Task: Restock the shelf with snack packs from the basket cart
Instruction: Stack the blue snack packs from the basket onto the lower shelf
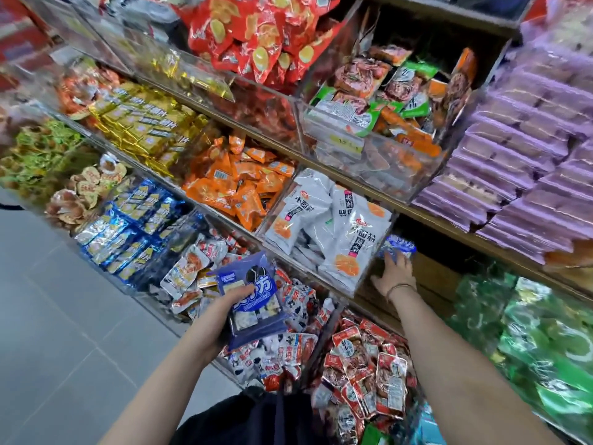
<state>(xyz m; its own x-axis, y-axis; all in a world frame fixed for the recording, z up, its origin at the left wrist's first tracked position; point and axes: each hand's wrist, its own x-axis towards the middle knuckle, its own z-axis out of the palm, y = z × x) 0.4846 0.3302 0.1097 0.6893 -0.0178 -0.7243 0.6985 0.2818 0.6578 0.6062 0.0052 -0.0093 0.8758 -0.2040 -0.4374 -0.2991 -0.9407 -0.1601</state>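
Note:
My left hand point(229, 303) grips a stack of blue snack packs point(253, 293), held over the lower bins in front of the shelf. My right hand point(393, 273) reaches into a dark wooden shelf compartment point(433, 281) under the clear bin of white packs point(324, 226). Its fingers hold a small blue pack point(398, 245) at the back of that compartment. The basket cart is not in view.
Clear acrylic bins hold orange packs point(237, 184), gold packs point(144, 123), blue packs point(134, 229) and red packs point(369, 370). Purple packs point(526, 162) are stacked at right, green bags point(539, 342) below them. Grey floor point(64, 316) lies at left.

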